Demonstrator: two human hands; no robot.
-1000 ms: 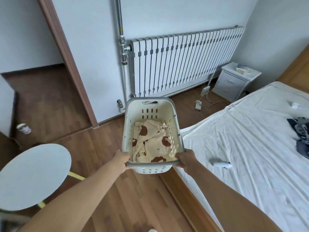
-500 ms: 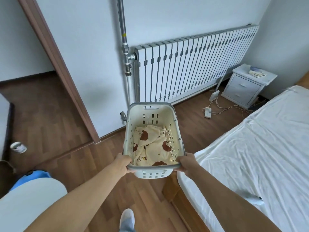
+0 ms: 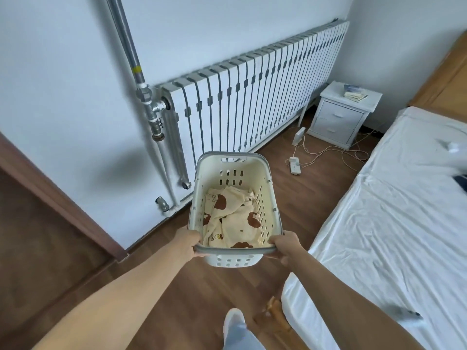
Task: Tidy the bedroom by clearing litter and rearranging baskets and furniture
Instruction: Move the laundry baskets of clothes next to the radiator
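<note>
The bed [image 3: 391, 223] has been passed on the right and the radiator [image 3: 252, 97] brought nearer, so the move is judged under way. The basket [image 3: 231, 178], holding a spotted garment [image 3: 232, 221], is carried above the floor, its near rim gripped by the left hand [image 3: 185, 242] and right hand [image 3: 286, 246].

Beyond your right hand [image 3: 285, 246], the wood floor [image 3: 303, 203] carries a white power strip [image 3: 295, 165] with loose cables [image 3: 336, 152], and further off a nightstand [image 3: 338, 122] topped with books [image 3: 355, 93]. Right of that hand, the bed [image 3: 391, 223] holds a small white object [image 3: 453, 147] far ahead and a blurred one [image 3: 406, 315] nearer you.
</note>
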